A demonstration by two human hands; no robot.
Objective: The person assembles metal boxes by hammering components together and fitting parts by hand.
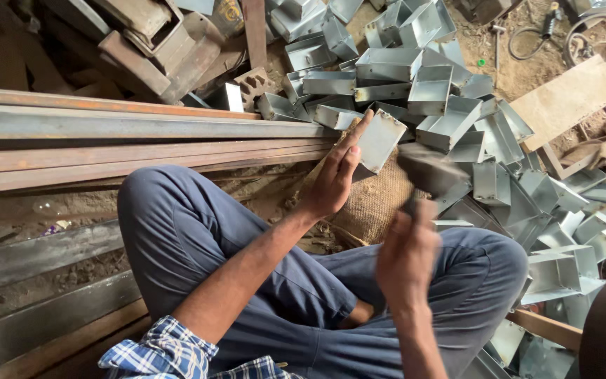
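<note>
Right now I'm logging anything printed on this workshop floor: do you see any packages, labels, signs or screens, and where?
Printed container: top of the view, among rusty metal scrap; dark with a yellow patch, mostly cut off.
No signs or screens show; the grey sheet-metal boxes look unlabelled.

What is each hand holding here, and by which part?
Left hand grips a folded sheet-metal box by its lower edge. Right hand holds a blurred hammer by its handle.
</note>
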